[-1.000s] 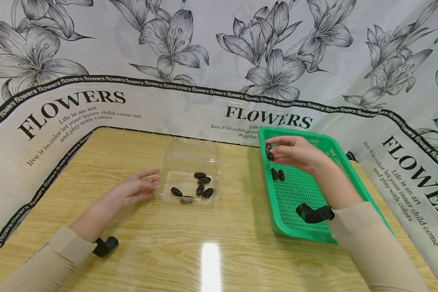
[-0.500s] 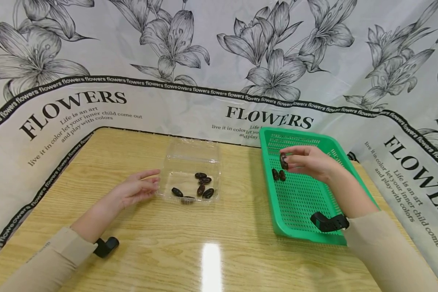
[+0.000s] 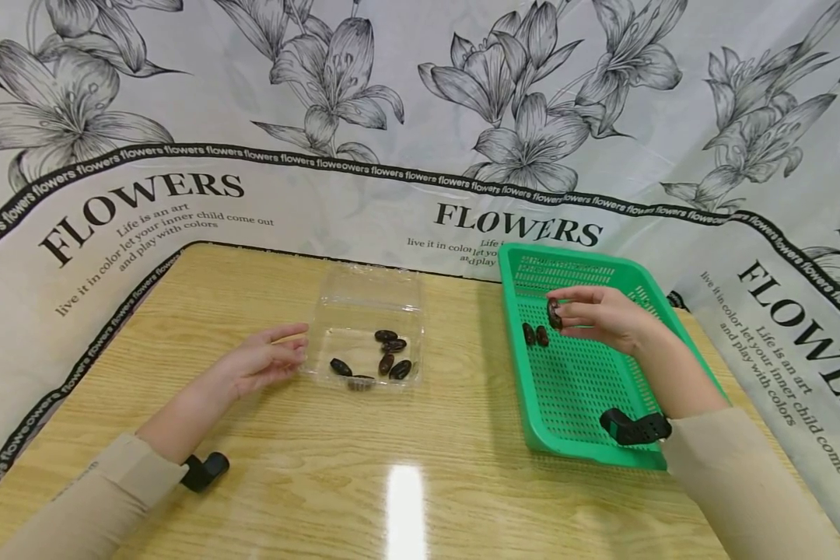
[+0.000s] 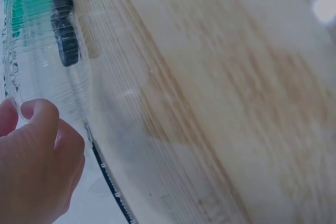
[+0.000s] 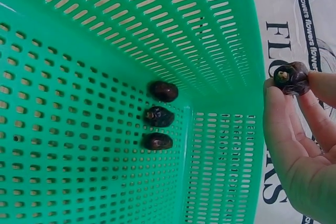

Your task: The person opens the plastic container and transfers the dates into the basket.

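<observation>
My right hand [image 3: 602, 317] pinches a dark brown date [image 3: 554, 313] between thumb and fingertips, over the far part of a green plastic basket [image 3: 530, 424]. In the right wrist view the held date [image 5: 292, 78] shows its pale stem end. Three more dates [image 5: 158, 116] lie in a row on the basket floor near a corner; one is hidden in the head view. To the left, my left hand [image 3: 262, 362] has its fingers loosely extended, fingertips right at the left edge of a clear plastic clamshell box [image 3: 350, 341]. Several dates [image 3: 386, 364] lie inside the box.
Box and basket stand apart on a wood-grain table [image 3: 308, 474], the box lid [image 3: 371, 289] raised at the back. A flower-printed cloth [image 3: 364, 194] hangs behind the table and along its sides. Black wrist cameras [image 3: 633, 428] sit on both wrists.
My right hand has moved right and slightly nearer with the date, from beside the basket's left wall to over its floor. The left hand and box stay put.
</observation>
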A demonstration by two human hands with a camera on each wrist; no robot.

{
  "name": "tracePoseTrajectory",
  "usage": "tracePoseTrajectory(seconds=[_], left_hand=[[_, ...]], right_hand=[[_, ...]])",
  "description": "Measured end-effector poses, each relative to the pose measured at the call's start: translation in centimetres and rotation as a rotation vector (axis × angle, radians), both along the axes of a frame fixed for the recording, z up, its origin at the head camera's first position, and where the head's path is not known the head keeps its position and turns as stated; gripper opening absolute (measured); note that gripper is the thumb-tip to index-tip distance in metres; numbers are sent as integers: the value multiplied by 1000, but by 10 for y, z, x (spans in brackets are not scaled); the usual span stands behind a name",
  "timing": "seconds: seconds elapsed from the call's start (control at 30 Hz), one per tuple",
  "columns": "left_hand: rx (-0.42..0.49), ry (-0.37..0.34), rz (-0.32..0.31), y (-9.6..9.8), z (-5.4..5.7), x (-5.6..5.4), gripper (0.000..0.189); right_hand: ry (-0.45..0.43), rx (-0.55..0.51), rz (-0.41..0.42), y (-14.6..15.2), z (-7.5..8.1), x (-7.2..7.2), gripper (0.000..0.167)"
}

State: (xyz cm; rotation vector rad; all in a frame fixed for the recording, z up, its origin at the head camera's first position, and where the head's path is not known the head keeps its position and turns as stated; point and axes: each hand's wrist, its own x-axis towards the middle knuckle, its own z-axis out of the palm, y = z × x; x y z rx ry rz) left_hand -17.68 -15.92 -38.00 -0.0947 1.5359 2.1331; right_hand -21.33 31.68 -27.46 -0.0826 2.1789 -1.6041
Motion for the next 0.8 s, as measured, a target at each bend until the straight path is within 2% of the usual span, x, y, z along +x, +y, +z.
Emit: tracePoseTrajectory(seconds=[0.4, 0.57, 0.67, 0.8], left_hand=[[-12, 1, -3, 0, 2, -1, 67], [-19, 4, -10, -1, 2, 1, 67], [-16, 4, -8, 0, 3, 1, 67], [-11, 5, -8, 0, 4, 2, 67]], right_hand=[[-20, 29, -37, 14, -13, -11, 27], [-34, 47, -52, 19, -22, -18, 20], [-30, 88, -51, 19, -27, -22, 30], [-32, 152, -64, 19, -34, -28, 54]])
